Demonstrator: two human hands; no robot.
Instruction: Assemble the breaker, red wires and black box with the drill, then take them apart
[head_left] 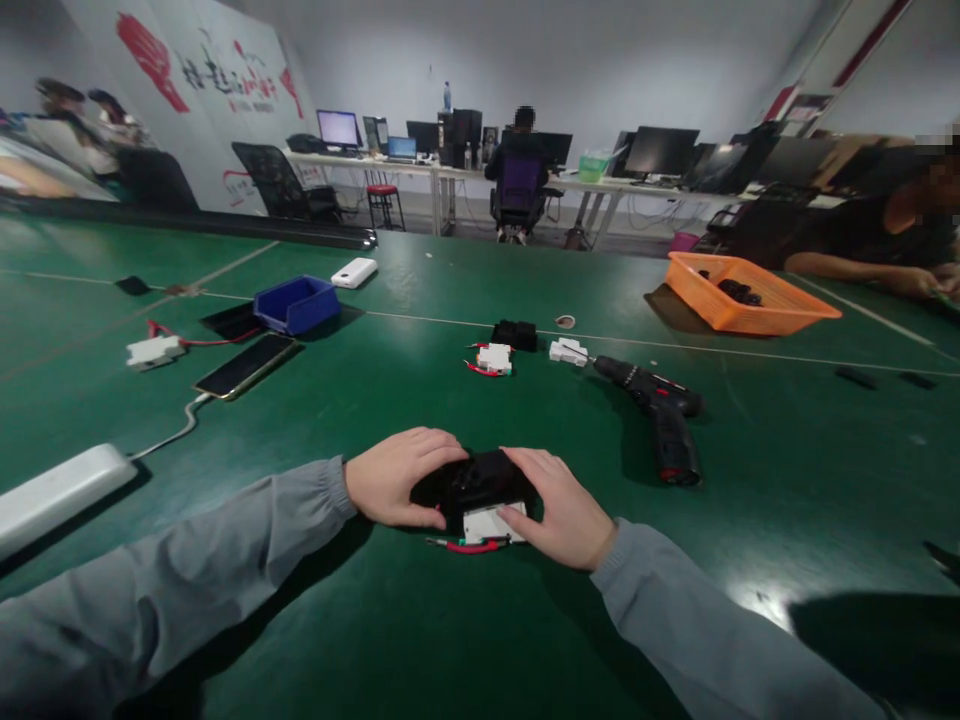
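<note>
1. Your left hand (405, 477): clamped on the left end of the black part (491, 475), thumb on the near side, fingers over the far side.
2. Your right hand (559, 508): clamped on the right end of the same part, fingers over its top, thumb down on the white box (487, 524).
3. Black part is on or just above the green table (420, 640), right in front of you; can't tell whether it touches. White box is against its near side; can't tell if it's seated in it. Red wire (472, 547) runs along the box's near edge, loose end to the left.
4. Straight ahead of your hands: second white box (495, 358) with red leads pointing left, black block (516, 334) just behind it, small ring (565, 321) further right.
5. Right of those: drill (667, 415) on its side, bit pointing left at the white piece (568, 351). Tip looks to be at or just beside it.
6. Far right: orange basket (757, 315) with black bits inside. Co-worker's forearm (862, 270) rests on the table beyond it.
7. Left side: blue bin (300, 308), phone (247, 367) with a white cable (176, 435), power strip (67, 495), third white box (155, 351) with a red lead.
</note>
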